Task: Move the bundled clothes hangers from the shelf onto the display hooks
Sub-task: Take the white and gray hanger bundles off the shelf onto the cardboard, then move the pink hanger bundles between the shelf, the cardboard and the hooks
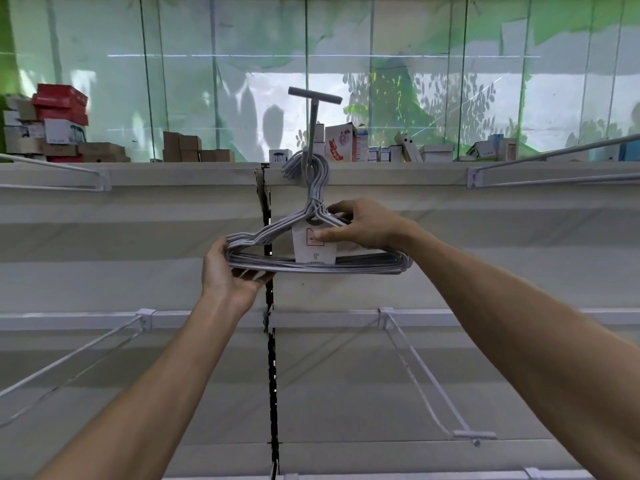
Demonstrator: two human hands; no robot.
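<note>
Hanger bundle [277,233] hangs on the far display hook [313,126]; left hand [230,271] grasps its left end. Right hand [360,225] pinches the label [313,249].

Grey hanger bundle [311,251] with white tag; hooks looped over display hook [313,133].

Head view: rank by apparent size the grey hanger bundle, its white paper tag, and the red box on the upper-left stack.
1. Grey bundle of wire clothes hangers, held by both hands.
2. White paper tag and red cardboard box: alike in the frame, and the box lies farther away, so unranked.
</note>
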